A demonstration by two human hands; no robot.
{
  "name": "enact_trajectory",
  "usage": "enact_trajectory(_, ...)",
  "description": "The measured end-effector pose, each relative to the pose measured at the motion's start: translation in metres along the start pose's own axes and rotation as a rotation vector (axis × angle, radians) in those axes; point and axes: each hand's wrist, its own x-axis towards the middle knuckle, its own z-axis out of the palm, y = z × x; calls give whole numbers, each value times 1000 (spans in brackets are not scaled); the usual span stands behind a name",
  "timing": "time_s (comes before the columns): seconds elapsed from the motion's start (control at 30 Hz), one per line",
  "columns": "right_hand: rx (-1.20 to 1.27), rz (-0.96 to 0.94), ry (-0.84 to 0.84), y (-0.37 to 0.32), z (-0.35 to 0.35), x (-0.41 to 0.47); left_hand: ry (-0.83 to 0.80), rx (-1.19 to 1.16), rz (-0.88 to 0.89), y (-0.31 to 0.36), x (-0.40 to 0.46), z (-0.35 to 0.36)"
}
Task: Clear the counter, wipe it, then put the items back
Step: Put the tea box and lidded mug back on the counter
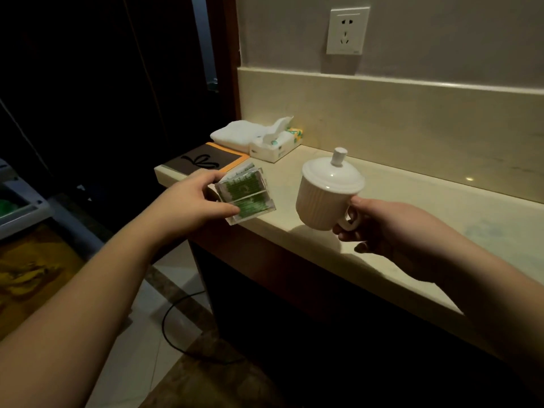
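Note:
My left hand (195, 198) grips a clear acrylic box of green tea packets (245, 195) at the front left edge of the beige stone counter (412, 207). My right hand (379, 228) holds a white ribbed mug with a knobbed lid (326, 192) by its handle, lifted and tilted just above the counter's front edge. At the counter's left end lie a dark folder with an orange border (206, 161), a folded white towel (235, 132) and a tissue pack (276, 144).
A backsplash ledge (412, 92) runs along the wall under a white socket (347, 30). Below the counter is a dark cabinet (294, 304). A black cable (176, 319) loops on the tiled floor. A grey cart (20, 207) stands at the left.

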Motion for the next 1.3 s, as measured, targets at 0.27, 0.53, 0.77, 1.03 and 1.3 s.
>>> enact_trajectory(0.27, 11, 25, 132, -19, 16, 79, -87, 186, 79, -44, 108, -14)
enact_trajectory(0.53, 20, 61, 336, -26, 40, 159, -298, 348, 211, -88, 218, -15)
enact_trajectory(0.77, 64, 88, 497, -24, 56, 216, -456, 303, 295, -114, 276, -5)
enact_trajectory(1.03, -14, 118, 623, -24, 68, 265, -516, 243, 363, -132, 311, 11)
enact_trajectory(1.3, -44, 129, 736, -31, 79, 297, -522, 205, 433, -138, 319, 14)
